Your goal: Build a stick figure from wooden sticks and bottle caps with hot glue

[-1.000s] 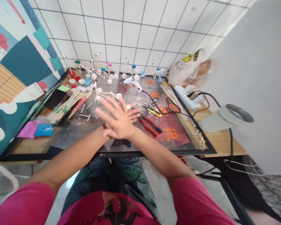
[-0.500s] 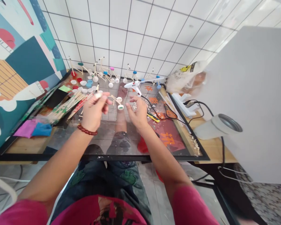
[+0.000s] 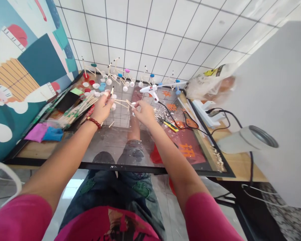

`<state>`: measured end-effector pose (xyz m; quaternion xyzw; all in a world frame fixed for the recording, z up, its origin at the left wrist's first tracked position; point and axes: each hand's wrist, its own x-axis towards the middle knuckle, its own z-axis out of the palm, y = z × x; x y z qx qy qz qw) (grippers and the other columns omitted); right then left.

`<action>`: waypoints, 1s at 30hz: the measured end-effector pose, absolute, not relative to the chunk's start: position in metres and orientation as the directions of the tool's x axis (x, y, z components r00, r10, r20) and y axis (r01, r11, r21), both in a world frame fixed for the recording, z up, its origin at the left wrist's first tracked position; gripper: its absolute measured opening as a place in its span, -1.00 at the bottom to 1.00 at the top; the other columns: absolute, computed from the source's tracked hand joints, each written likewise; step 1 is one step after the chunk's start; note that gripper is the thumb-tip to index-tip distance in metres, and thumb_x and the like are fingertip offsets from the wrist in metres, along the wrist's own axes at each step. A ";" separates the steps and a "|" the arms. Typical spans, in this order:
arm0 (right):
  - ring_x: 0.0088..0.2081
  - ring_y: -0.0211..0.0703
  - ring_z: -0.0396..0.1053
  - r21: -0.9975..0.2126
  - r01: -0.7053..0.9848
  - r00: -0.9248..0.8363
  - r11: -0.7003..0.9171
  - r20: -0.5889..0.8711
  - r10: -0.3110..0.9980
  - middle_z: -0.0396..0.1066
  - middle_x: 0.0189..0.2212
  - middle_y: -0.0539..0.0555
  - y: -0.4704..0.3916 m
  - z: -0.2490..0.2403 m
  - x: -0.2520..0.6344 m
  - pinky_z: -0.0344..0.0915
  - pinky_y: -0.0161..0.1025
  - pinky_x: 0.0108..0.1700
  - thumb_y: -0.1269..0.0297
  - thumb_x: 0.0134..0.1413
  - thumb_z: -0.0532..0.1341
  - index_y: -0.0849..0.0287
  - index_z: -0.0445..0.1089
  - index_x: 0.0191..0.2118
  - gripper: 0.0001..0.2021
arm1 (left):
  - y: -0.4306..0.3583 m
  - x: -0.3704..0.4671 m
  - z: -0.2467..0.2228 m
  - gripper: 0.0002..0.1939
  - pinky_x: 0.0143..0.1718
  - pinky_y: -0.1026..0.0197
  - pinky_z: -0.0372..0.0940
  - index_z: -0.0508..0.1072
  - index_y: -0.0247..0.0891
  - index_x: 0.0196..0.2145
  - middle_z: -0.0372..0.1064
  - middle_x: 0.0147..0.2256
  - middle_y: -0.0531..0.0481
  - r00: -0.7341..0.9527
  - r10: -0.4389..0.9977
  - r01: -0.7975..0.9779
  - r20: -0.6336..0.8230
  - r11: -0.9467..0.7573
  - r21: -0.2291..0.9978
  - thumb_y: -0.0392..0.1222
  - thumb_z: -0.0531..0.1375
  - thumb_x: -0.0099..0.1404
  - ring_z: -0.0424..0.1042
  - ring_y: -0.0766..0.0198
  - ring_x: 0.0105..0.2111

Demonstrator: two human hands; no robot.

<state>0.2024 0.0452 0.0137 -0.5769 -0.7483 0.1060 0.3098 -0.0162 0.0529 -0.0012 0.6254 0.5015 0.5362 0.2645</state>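
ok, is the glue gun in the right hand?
No, the glue gun rests on the tabletop beyond the right hand, which touches the stick model.

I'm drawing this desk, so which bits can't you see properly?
All in the head view:
White cap: partly hidden by the right hand.
Red thing: the right forearm covers part, so I can't tell what it is.
Shirt picture: cut off by the bottom edge.
Plastic bag: its cloudy plastic blurs what's inside.

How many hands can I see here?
2: the left hand at the left end of the stick frame, the right hand at its right end. Some fingers are hidden.
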 end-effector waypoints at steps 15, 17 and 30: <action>-0.04 0.03 0.44 -0.551 0.735 -0.150 0.394 0.435 0.888 0.55 -0.18 0.07 0.048 0.001 0.207 0.22 0.01 0.11 0.27 0.10 0.21 0.09 0.43 -0.32 -0.93 | 0.050 -0.012 0.014 -0.76 -0.48 0.26 0.20 0.59 -0.27 -0.25 0.41 -0.49 0.02 -0.094 0.919 0.373 0.384 -0.325 0.869 -0.07 0.23 0.23 0.26 0.31 -0.54; -0.02 0.02 0.44 -0.582 0.700 -0.145 0.414 0.452 0.880 0.55 -0.15 0.07 0.048 0.001 0.208 0.24 0.00 0.11 0.26 0.10 0.22 0.09 0.43 -0.34 -0.93 | 0.050 -0.010 0.015 -0.76 -0.52 0.28 0.17 0.58 -0.26 -0.36 0.37 -0.55 0.03 -0.108 0.918 0.301 0.380 -0.334 0.893 -0.03 0.25 0.22 0.25 0.32 -0.56; 0.18 0.06 0.35 -0.639 0.556 -0.307 0.532 0.437 0.845 0.42 0.13 0.21 0.045 0.000 0.213 0.18 0.03 0.26 0.16 0.00 0.32 0.18 0.32 0.13 -0.45 | 0.059 -0.017 -0.007 -0.70 -0.50 0.30 0.20 0.59 -0.24 -0.27 0.50 -0.28 -0.09 -0.082 0.944 -0.172 0.321 -0.331 0.928 0.02 0.33 0.13 0.33 0.34 -0.46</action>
